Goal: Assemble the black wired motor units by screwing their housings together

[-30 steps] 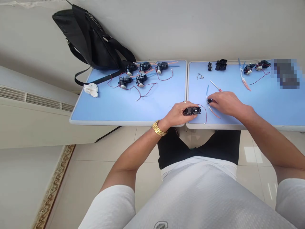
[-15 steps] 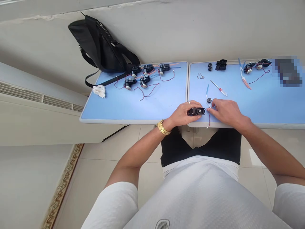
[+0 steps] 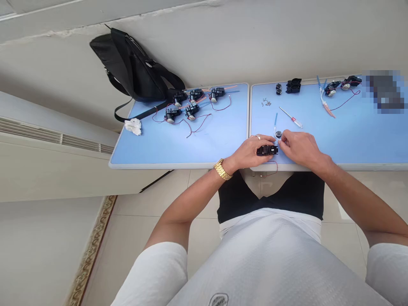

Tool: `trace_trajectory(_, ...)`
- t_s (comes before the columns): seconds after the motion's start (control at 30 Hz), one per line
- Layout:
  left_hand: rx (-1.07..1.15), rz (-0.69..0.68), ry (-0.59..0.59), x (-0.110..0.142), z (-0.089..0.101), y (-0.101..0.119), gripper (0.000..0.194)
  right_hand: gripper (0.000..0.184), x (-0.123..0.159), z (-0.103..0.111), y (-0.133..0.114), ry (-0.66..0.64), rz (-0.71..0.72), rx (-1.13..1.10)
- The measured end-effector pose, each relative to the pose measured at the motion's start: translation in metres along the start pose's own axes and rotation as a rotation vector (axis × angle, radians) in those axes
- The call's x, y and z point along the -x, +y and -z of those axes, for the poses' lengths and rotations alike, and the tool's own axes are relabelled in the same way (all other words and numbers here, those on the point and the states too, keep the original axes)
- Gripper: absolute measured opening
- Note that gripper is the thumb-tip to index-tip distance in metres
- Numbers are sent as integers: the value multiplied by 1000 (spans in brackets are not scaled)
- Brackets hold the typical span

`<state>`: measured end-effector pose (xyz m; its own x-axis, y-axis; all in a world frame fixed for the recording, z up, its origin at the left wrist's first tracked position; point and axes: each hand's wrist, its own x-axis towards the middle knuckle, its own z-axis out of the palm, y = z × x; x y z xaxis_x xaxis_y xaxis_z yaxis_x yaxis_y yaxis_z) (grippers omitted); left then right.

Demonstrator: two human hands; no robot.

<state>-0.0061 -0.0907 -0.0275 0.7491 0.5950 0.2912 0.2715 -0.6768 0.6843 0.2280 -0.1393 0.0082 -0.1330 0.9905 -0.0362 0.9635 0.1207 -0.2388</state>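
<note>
My left hand [image 3: 251,152], with a ring and a gold watch at the wrist, is closed on a small black motor housing [image 3: 267,150] near the front edge of the right blue table [image 3: 350,136]. My right hand [image 3: 301,147] is pinched at the housing's right end, its fingers together on something I cannot make out. A thin red wire [image 3: 270,168] hangs from the housing over the table edge. A small round black part [image 3: 278,134] lies just behind my fingers, beside a blue tube [image 3: 275,120].
A red-handled screwdriver [image 3: 290,117], small screws [image 3: 267,102] and black housings [image 3: 293,86] lie further back. Several wired motor units [image 3: 191,104] sit on the left table [image 3: 153,144], beside a black bag [image 3: 137,68] and a crumpled tissue [image 3: 133,126]. More units [image 3: 338,86] lie at the back right.
My right hand left the round part and closed in on the housing's right end. Both hands drew nearer the front edge, and the red wire now hangs over it.
</note>
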Motion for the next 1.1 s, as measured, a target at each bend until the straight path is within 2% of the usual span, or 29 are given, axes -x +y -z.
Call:
trace_trajectory(0.4, -102, 62, 25, -2, -2, 0, 33, 12, -4, -8, 9, 135, 115, -76)
trace_trajectory(0.73, -167, 64, 2, -9, -4, -4, 30, 11, -7, -16, 15, 175, 182, -104)
trace_trajectory(1.1, -149, 79, -40, -17, -1, -2, 26, 11, -8, -20, 18, 182, 191, -98)
